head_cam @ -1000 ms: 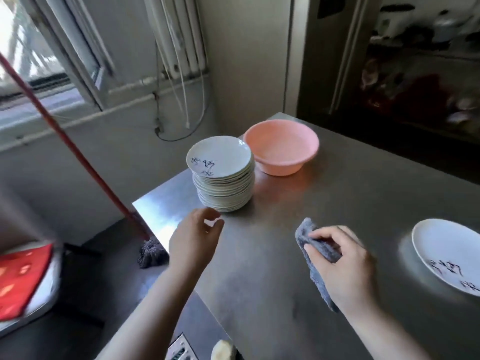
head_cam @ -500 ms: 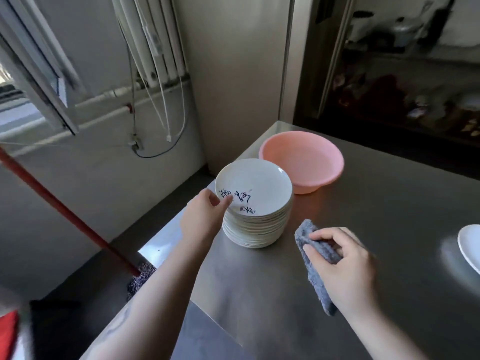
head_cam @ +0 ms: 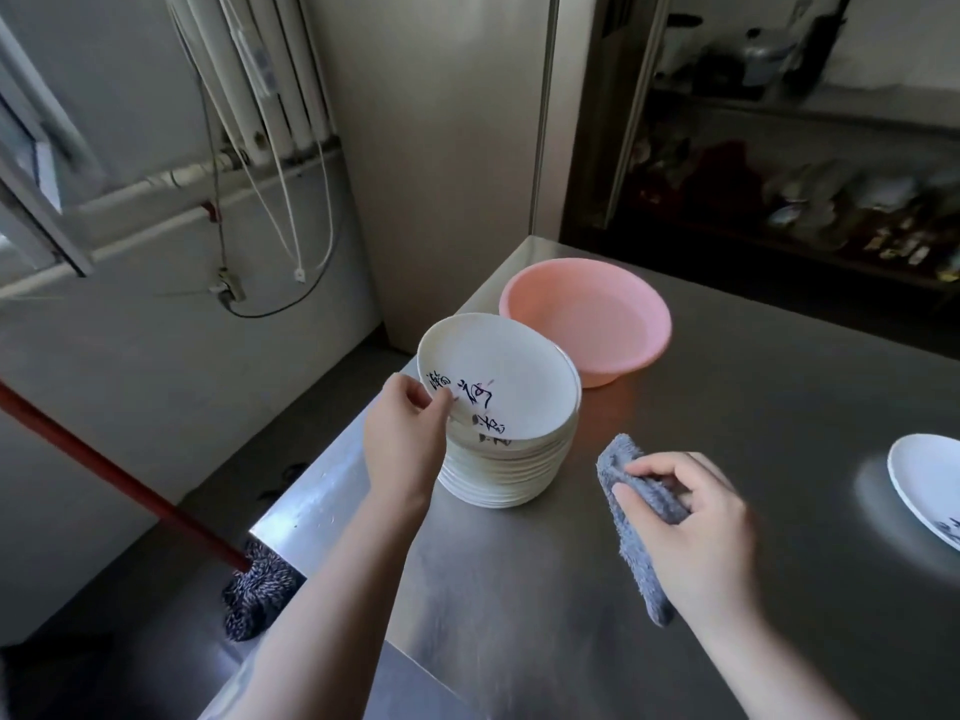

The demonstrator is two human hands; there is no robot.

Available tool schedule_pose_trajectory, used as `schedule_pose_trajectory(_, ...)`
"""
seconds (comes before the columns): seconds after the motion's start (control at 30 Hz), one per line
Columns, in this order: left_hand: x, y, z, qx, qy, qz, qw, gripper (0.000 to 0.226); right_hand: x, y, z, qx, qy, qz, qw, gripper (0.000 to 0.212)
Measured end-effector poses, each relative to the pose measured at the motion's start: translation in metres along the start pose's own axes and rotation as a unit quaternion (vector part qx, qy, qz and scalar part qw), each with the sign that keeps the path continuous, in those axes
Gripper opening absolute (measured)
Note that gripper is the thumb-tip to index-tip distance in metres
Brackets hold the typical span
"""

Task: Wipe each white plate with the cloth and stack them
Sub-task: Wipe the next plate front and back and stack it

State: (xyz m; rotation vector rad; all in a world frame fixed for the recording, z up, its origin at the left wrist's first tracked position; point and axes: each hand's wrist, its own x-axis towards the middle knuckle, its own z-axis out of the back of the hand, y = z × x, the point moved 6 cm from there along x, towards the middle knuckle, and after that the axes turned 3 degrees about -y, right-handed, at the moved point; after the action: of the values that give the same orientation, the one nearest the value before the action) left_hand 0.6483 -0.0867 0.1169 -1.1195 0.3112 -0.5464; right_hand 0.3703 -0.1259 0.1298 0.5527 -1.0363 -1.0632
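Note:
A stack of white plates with black writing stands near the left edge of the steel table. My left hand pinches the near-left rim of the top plate, which is tilted up off the stack on its left side. My right hand hovers over the table to the right of the stack and grips a folded grey cloth. Another white plate lies alone at the right edge of the view, partly cut off.
A pink plastic basin sits just behind the stack. A red-handled mop leans by the table's left corner on the floor. Behind are a wall with pipes and cables, and dark shelves at the back right.
My left hand reached the stack, took the top plate's rim and tilted it up. The view swung right and closer. My right hand kept hold of the cloth.

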Motion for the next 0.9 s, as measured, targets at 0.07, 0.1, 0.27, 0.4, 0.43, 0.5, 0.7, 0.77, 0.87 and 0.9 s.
schedule_pose_trajectory(0.07,0.004,-0.005,0.001,-0.021,-0.008,0.003,1.0,0.024,0.0,0.0,0.003,-0.002,-0.006,-0.007,1.0,0.033)
schedule_pose_trajectory(0.1,0.006,-0.004,0.0,-0.041,-0.005,0.014,0.999,0.022,0.0,-0.001,0.005,-0.002,-0.008,-0.01,1.0,0.033)
schedule_pose_trajectory(0.27,0.008,0.007,-0.008,-0.195,0.018,0.123,0.973,0.023,-0.002,-0.004,0.012,-0.009,-0.014,-0.023,1.0,0.033)
schedule_pose_trajectory(0.4,0.001,-0.002,-0.012,-0.271,0.037,0.159,0.949,0.028,-0.003,-0.012,0.026,-0.005,-0.03,-0.046,0.998,0.032)
schedule_pose_trajectory(0.43,-0.004,-0.009,-0.013,-0.277,0.045,0.15,0.948,0.027,-0.002,-0.014,0.032,-0.003,-0.037,-0.053,0.998,0.031)
schedule_pose_trajectory(0.5,-0.019,-0.024,-0.017,-0.288,0.071,0.132,0.946,0.026,-0.002,-0.02,0.051,-0.004,-0.056,-0.066,0.996,0.028)
schedule_pose_trajectory(0.7,-0.104,-0.066,-0.063,-0.288,0.194,0.108,0.932,0.027,-0.004,-0.044,0.153,-0.003,-0.154,-0.096,0.983,0.024)
schedule_pose_trajectory(0.77,-0.143,-0.067,-0.093,-0.276,0.228,0.11,0.927,0.026,-0.009,-0.055,0.192,-0.013,-0.18,-0.096,0.979,0.025)
schedule_pose_trajectory(0.87,-0.209,-0.051,-0.146,-0.245,0.273,0.142,0.919,0.027,-0.026,-0.084,0.243,-0.024,-0.191,-0.103,0.976,0.022)
schedule_pose_trajectory(0.9,-0.234,-0.042,-0.164,-0.236,0.281,0.161,0.916,0.028,-0.034,-0.097,0.259,-0.024,-0.188,-0.106,0.976,0.021)
